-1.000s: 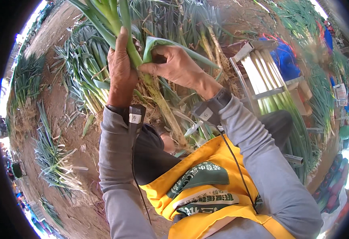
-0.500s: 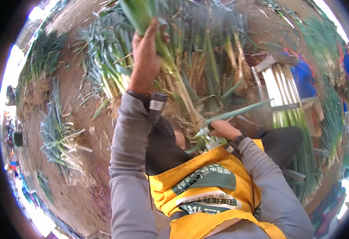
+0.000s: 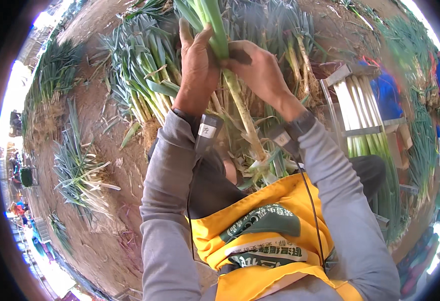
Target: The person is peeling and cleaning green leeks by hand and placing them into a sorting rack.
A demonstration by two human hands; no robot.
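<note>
A long leek (image 3: 241,105) slants from the top middle down toward my lap, its pale root end lowest and its green leaves uppermost. My left hand (image 3: 200,67) holds it from the left, just under where the leaves spread. Opposite, my right hand (image 3: 261,72) pinches the leek at the base of the leaves, fingers bent and partly hidden. Loose peelings (image 3: 254,176) lie under the root end, against the yellow apron (image 3: 260,220).
Unpeeled leeks (image 3: 144,75) lie in a wide row ahead. To the right, a metal frame (image 3: 363,131) holds cleaned white-stemmed leeks (image 3: 358,100), near a blue bag (image 3: 384,95). A smaller leek pile (image 3: 82,173) sits on the dirt floor (image 3: 124,185) at left.
My right hand has left the root end and moved up to the leaf base beside my left hand. The leek has shifted slightly right, and the green leaf strip at my right hand has gone from there.
</note>
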